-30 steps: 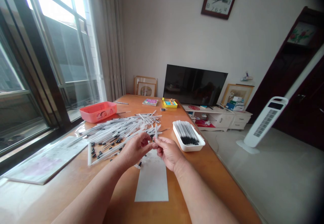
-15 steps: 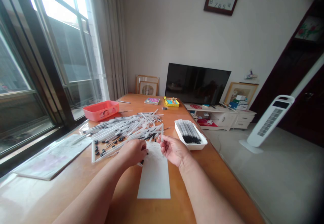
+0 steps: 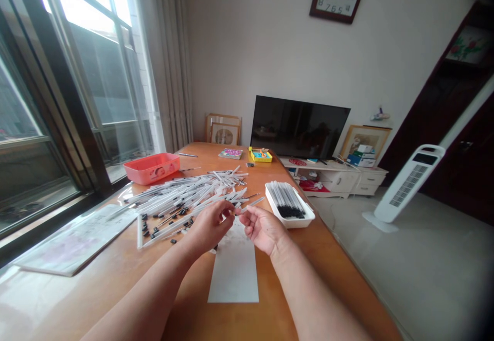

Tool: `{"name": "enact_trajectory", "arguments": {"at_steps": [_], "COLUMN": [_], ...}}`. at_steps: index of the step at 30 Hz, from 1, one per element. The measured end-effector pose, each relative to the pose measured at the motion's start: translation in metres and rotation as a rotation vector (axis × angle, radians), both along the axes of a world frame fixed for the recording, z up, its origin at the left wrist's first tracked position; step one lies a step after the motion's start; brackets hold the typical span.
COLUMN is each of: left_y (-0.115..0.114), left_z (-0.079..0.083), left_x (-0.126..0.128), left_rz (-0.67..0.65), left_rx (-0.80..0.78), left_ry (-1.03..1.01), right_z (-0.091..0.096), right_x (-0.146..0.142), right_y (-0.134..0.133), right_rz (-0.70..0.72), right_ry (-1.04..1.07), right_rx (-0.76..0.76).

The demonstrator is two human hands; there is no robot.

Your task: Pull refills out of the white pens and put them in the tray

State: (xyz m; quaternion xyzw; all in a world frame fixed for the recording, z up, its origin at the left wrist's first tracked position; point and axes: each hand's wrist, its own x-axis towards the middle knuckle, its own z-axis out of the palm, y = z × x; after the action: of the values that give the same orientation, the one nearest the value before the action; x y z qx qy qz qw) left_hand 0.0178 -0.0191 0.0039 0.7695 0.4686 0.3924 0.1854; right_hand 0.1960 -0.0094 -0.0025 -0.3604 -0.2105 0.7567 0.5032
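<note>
My right hand (image 3: pixel 264 228) pinches a clear plastic pen barrel (image 3: pixel 256 203), which slants up to the right from my fingertips. Close beside it, my left hand (image 3: pixel 211 225) has thumb and forefinger drawn together at the barrel's near end; the small thing between them, if any, is too small to make out. Both hands are above the top of a white paper strip (image 3: pixel 233 279). Beyond them spreads a heap of clear pen barrels (image 3: pixel 189 189), with loose black caps (image 3: pixel 154 230) scattered at its near left side.
On the right, a white tray (image 3: pixel 297 223) holds rows of clear barrels with black ends (image 3: pixel 285 202). A red plastic box (image 3: pixel 152 170) stands at the far left. Also on the table are a flat booklet (image 3: pixel 73 243), a small book (image 3: pixel 230 153) and a yellow box (image 3: pixel 261 157).
The barrel in my right hand has tipped from upright to slanting right. My left hand has risen from the paper and moved right, up to my right hand's fingertips.
</note>
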Motion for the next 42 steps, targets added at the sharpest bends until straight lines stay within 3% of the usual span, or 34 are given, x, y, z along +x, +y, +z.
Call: {"name": "enact_trajectory", "arguments": {"at_steps": [2, 6, 11, 14, 17, 20, 22, 25, 29, 32, 37, 42], "left_y": [-0.003, -0.006, -0.006, -0.006, -0.005, -0.002, -0.001, 0.0, 0.003, 0.007, 0.009, 0.001], "left_z": [0.004, 0.009, 0.011, 0.013, 0.014, 0.014, 0.015, 0.015, 0.013, 0.004, -0.01, -0.006], "left_x": [0.003, 0.006, 0.006, 0.003, -0.003, -0.009, -0.011, -0.011, -0.012, -0.019, -0.025, -0.012], "left_rz": [-0.052, -0.036, -0.093, -0.042, 0.058, 0.106, 0.086, 0.035, -0.014, 0.004, 0.158, 0.253], "left_rx": [0.064, 0.159, 0.147, 0.132, 0.073, -0.037, -0.123, -0.217, -0.272, -0.289, -0.19, -0.108], "left_ry": [-0.08, -0.024, -0.079, -0.122, -0.194, -0.289, -0.366, -0.475, -0.509, -0.35, 0.255, 0.583], "right_z": [0.001, 0.001, 0.001, 0.002, 0.004, 0.008, 0.01, 0.007, 0.0, -0.002, 0.0, 0.001], "right_x": [-0.001, -0.004, -0.01, -0.013, -0.014, -0.011, -0.007, -0.003, 0.0, 0.004, 0.008, 0.007], "right_y": [0.0, -0.002, -0.005, -0.01, -0.016, -0.02, -0.02, -0.018, -0.016, -0.014, -0.013, -0.013], "right_rz": [0.016, 0.029, 0.097, 0.148, 0.073, -0.273, -0.401, -0.31, -0.19, -0.215, -0.22, -0.225], "right_ry": [0.021, 0.076, 0.088, -0.031, -0.334, -0.756, -0.978, -1.124, -1.186, -1.249, -1.356, -1.442], "right_rx": [-0.004, -0.009, -0.006, 0.061, 0.257, 0.629, 0.852, 1.0, 1.007, 0.984, 0.948, 0.938]}}
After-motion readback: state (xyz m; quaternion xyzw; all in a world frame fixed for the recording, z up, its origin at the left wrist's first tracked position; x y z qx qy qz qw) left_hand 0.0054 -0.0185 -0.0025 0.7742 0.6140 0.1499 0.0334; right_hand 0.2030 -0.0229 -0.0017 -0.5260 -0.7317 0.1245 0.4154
